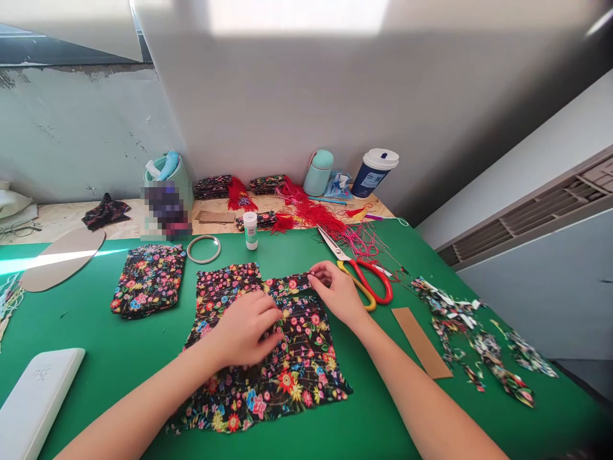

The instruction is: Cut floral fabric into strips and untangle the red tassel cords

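Black floral cloth lies spread on the green table, with a narrow flap of the same print across its upper right. My right hand pinches the right end of that flap between thumb and fingertips. My left hand rests over the middle of the cloth, its fingers curled toward the thumb; whether cloth is caught between them is hidden. Red and yellow handled scissors lie just right of my right hand. A white glue stick stands beyond the cloth.
Folded floral cloth and a ring lie at the left. Nearer is a white power bank. A cardboard strip and cloth scraps lie right. Behind are red tassels, a bottle and a cup.
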The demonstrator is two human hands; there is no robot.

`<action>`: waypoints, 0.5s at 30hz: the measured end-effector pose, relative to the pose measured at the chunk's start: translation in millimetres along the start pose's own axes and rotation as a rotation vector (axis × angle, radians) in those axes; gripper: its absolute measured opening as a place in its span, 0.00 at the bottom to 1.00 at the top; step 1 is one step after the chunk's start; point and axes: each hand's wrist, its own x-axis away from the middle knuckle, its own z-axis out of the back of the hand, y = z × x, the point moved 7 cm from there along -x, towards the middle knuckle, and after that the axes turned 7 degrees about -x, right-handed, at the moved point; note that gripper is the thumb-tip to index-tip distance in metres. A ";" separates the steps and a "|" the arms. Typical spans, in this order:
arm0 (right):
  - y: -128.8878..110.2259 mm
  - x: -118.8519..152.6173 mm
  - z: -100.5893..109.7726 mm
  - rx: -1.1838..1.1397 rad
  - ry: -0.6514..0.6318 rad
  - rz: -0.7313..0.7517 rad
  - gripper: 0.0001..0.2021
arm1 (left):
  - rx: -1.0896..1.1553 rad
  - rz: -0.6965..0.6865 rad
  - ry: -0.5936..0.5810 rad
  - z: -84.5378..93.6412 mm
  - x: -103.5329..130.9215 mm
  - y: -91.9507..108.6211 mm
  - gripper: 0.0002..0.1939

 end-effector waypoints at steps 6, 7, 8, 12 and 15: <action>9.2 -3.8 6.0 -0.054 0.067 -0.043 0.07 | 0.038 -0.135 -0.209 -13.6 6.2 35.3 0.22; 10.4 -4.3 6.9 -0.061 0.073 -0.052 0.08 | 0.040 -0.134 -0.222 -17.0 7.0 36.4 0.23; 11.5 -4.9 7.8 -0.065 0.079 -0.059 0.08 | 0.040 -0.130 -0.228 -20.5 7.3 37.3 0.24; 14.0 -7.2 13.3 -0.075 0.120 -0.065 0.09 | 0.038 -0.083 -0.196 -32.7 3.9 44.1 0.25; 12.8 -7.5 19.0 -0.088 0.176 -0.056 0.11 | 0.100 -0.043 -0.147 -35.9 -0.3 49.5 0.24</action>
